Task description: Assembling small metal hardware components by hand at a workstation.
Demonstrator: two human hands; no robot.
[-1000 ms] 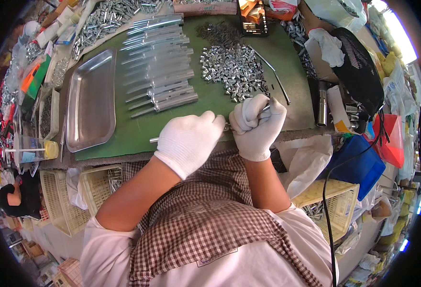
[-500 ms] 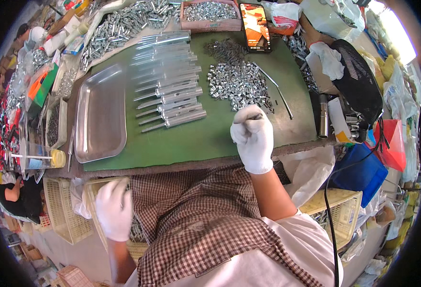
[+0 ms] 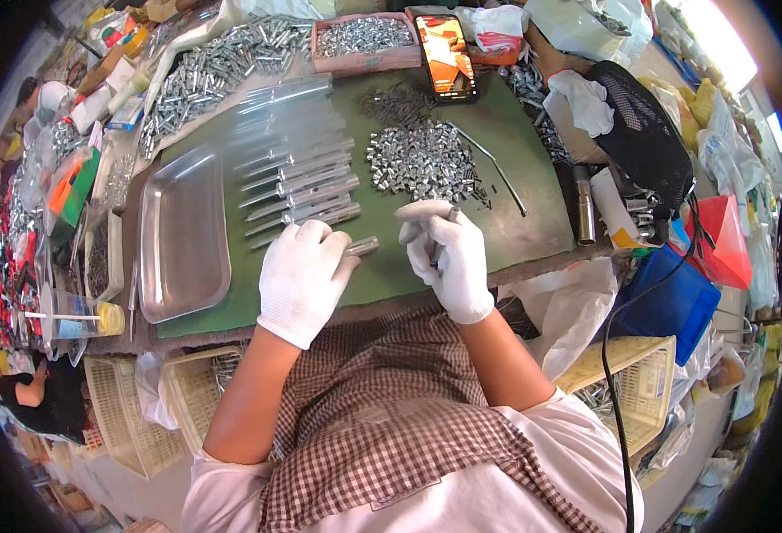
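Note:
My left hand [image 3: 307, 271], in a white glove, is closed over a slim silvery metal tube [image 3: 364, 246] at the near end of the row, and only the tube's right end shows. To its right, my right hand [image 3: 451, 262], also gloved in white, has its fingers pinched round a small dark-tipped metal piece [image 3: 454, 213], mostly hidden. Several metal tubes with thin pointed rods [image 3: 311, 182] lie side by side on the green mat [image 3: 391, 249]. Beyond my right hand is a pile of short silvery sleeves [image 3: 422, 160], with thin dark pins [image 3: 395, 105] heaped behind it.
A shallow steel tray [image 3: 185, 240] lies at left. A long thin metal rod [image 3: 498, 169] is right of the sleeves. A lit phone [image 3: 447, 58] leans at the back beside a pink box [image 3: 364, 60] of small parts. A black cable [image 3: 618, 382] hangs at right.
My left hand has come up from beside my lap onto the mat and taken hold of a metal tube. My right hand has shifted slightly left, still pinching the small piece. The view has shifted.

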